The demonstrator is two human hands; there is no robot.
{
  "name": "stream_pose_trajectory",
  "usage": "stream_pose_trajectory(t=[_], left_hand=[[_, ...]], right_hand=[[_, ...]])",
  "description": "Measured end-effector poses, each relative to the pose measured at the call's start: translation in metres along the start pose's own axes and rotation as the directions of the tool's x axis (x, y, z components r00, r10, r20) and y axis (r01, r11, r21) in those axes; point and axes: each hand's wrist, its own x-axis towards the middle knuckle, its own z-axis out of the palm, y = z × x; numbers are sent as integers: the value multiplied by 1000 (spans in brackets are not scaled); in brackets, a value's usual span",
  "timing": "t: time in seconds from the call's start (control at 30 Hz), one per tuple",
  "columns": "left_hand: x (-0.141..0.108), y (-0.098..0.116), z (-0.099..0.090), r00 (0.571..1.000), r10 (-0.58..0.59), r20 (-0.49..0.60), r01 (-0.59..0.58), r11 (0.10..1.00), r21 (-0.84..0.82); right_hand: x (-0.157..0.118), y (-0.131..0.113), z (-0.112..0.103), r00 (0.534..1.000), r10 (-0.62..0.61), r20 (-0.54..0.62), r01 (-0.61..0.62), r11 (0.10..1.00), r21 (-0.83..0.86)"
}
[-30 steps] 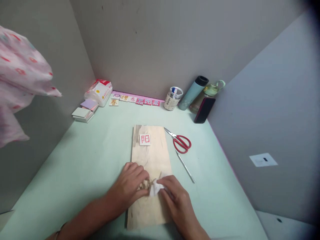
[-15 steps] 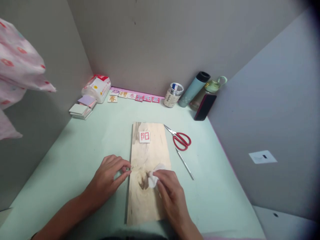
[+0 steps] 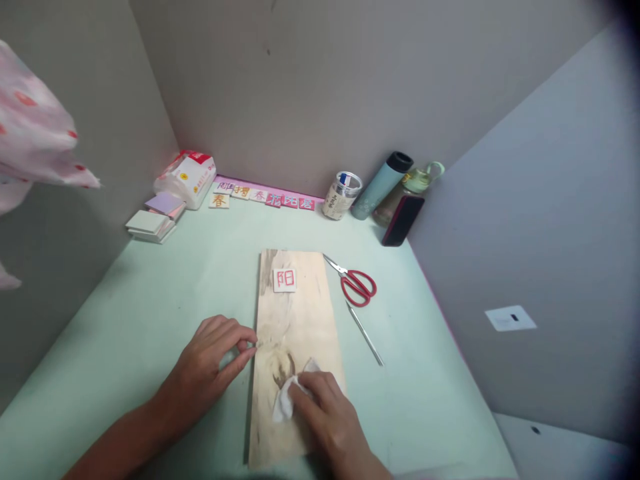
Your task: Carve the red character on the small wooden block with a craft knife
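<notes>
A light wooden board (image 3: 310,313) lies lengthwise on the pale green table, with dark grain marks near its lower middle. My right hand (image 3: 330,413) pinches a crumpled white tissue (image 3: 284,404) against the board's lower part. At the board's left edge rests my left hand (image 3: 215,353), its thumb and fingertips close together at the edge; whether anything is between them is too small to tell. A small white tile with a red character (image 3: 285,280) sits on the board's upper left.
Red-handled scissors (image 3: 358,287) and a slim craft knife (image 3: 366,335) lie right of the board. Along the back are lettered tiles (image 3: 274,199), a tissue pack (image 3: 187,179), a can (image 3: 342,195), bottles (image 3: 383,185) and a phone (image 3: 403,221). Stacked tiles (image 3: 150,225) stand left.
My right hand has moved the tissue down and slightly left across the board, past the dark marks. My left hand stays at the board's edge. The view has shifted slightly.
</notes>
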Motion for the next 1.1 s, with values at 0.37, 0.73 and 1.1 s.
stream_pose_trajectory(t=[0.37, 0.73, 1.1], left_hand=[[4, -4, 0, 1000, 2, 29, -2, 1000, -10], [16, -12, -3, 999, -1, 47, 1, 1000, 0], [10, 0, -9, 1000, -22, -14, 22, 999, 24]], right_hand=[[-57, 34, -90, 824, 538, 178, -558, 716, 418], [-184, 49, -165, 555, 827, 89, -816, 562, -133], [-27, 27, -83, 968, 249, -15, -248, 967, 62]])
